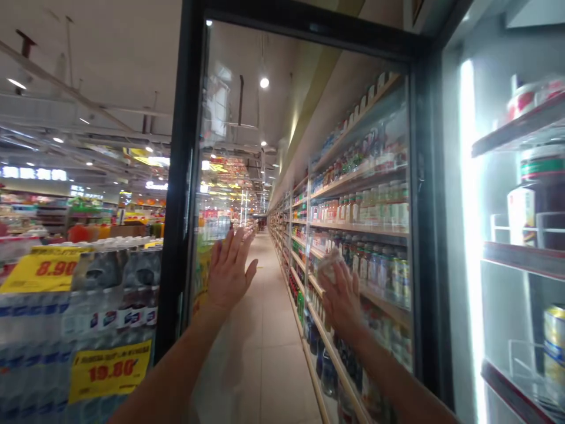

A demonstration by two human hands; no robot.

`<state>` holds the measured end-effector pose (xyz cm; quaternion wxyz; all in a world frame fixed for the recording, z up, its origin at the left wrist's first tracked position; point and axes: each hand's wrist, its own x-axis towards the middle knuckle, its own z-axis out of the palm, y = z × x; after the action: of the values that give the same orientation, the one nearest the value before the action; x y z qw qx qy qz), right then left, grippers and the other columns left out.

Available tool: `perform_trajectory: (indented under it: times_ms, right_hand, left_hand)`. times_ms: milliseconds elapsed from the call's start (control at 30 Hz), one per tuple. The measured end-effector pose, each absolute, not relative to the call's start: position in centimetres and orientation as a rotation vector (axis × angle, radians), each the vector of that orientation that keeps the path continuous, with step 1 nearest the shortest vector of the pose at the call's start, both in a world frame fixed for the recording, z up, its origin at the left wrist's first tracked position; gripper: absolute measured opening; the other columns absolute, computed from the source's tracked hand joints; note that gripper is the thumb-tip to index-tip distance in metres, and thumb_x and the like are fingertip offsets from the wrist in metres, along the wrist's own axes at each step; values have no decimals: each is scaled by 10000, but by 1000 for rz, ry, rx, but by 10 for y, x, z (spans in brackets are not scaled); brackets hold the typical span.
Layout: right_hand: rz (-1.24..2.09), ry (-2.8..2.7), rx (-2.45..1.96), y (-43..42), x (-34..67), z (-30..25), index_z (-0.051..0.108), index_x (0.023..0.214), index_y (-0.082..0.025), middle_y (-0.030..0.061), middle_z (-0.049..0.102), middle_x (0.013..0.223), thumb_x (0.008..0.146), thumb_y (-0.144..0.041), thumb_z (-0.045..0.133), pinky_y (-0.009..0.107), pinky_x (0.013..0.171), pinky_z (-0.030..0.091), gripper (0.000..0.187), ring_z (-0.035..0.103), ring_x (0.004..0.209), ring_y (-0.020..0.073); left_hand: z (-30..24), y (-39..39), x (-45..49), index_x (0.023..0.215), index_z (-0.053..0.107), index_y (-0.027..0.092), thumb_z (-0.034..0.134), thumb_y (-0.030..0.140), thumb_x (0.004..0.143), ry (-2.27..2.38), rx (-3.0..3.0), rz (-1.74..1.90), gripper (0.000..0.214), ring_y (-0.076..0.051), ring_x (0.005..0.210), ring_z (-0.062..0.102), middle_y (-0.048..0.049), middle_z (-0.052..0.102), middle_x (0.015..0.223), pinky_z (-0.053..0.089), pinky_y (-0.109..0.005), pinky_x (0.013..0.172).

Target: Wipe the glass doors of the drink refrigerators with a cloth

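Observation:
A glass cooler door (282, 282) in a black frame stands swung open before me, and shelves of bottles show through or in its pane. My left hand (229, 268) lies flat against the glass at left of centre, fingers stretched out and holding nothing. Right of centre, my right hand (342, 300) presses a crumpled whitish cloth (332, 266) to the pane. Its fingers are partly blurred.
The lit cooler interior (468, 235) opens at the right, with drinks on its shelves (525, 259). At the left are stacked packs of bottled water (35, 335) with yellow price signs (110, 371). The black door frame (174, 194) stands beside them.

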<state>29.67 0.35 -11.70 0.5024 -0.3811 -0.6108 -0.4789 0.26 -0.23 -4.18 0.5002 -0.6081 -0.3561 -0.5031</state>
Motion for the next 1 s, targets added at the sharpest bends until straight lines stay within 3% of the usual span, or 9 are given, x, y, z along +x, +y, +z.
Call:
perform_trajectory:
  times_ms: [100, 267, 367, 467, 667, 867, 1000]
  right_hand:
    - [-1182, -1485, -931, 3, 309, -113, 544, 1237, -319, 68, 337, 1474, 860, -214, 465, 538, 1098, 200, 400, 315, 1358, 267]
    - [-1030, -1065, -1132, 7, 331, -104, 380, 1386, -236, 164, 215, 1514, 894, -241, 395, 616, 1018, 283, 492, 255, 1375, 333]
    - [-1138, -1349, -1016, 5, 316, -113, 380, 1383, -291, 113, 188, 1533, 862, -206, 450, 561, 1067, 261, 533, 219, 1396, 307]
    - [-1224, -1520, -957, 8, 319, -118, 426, 1345, -350, 67, 253, 1517, 839, -201, 489, 532, 1101, 216, 531, 279, 1377, 280]
    - [-1046, -1048, -1133, 9, 337, -123, 245, 1451, -265, 174, 164, 1529, 883, -225, 389, 635, 1002, 288, 587, 239, 1381, 356]
    - [-1208, -1621, -905, -1, 300, -149, 495, 1288, -339, 66, 337, 1477, 835, -178, 472, 533, 1098, 209, 481, 323, 1356, 276]
    - [-1108, -1223, -1063, 3, 303, -133, 403, 1372, -259, 144, 235, 1514, 870, -193, 417, 588, 1053, 233, 506, 253, 1382, 323]
  left_hand:
    - [-42, -1, 2, 1441, 251, 218, 472, 328, 885, -855, -1462, -1215, 608, -245, 1392, 238, -115, 341, 1466, 183, -458, 1131]
    - [-42, -3, 3, 1449, 228, 223, 468, 314, 884, -845, -1453, -1210, 621, -243, 1393, 232, -104, 346, 1465, 181, -457, 1136]
    - [-42, -3, 2, 1455, 207, 237, 457, 313, 886, -850, -1465, -1222, 626, -244, 1389, 239, -96, 335, 1470, 166, -467, 1142]
    - [-43, -3, 1, 1459, 192, 232, 457, 299, 884, -841, -1449, -1219, 636, -239, 1386, 244, -100, 342, 1465, 168, -460, 1144]
    - [-42, -2, 2, 1454, 211, 231, 475, 299, 876, -831, -1432, -1211, 639, -239, 1384, 253, -99, 359, 1457, 189, -454, 1137]
    - [-42, -1, 2, 1441, 252, 214, 458, 306, 883, -851, -1441, -1205, 601, -242, 1389, 245, -111, 353, 1461, 187, -454, 1134]
    - [-42, 1, 3, 1428, 282, 206, 452, 322, 884, -859, -1444, -1202, 582, -240, 1390, 245, -112, 360, 1459, 186, -448, 1133]
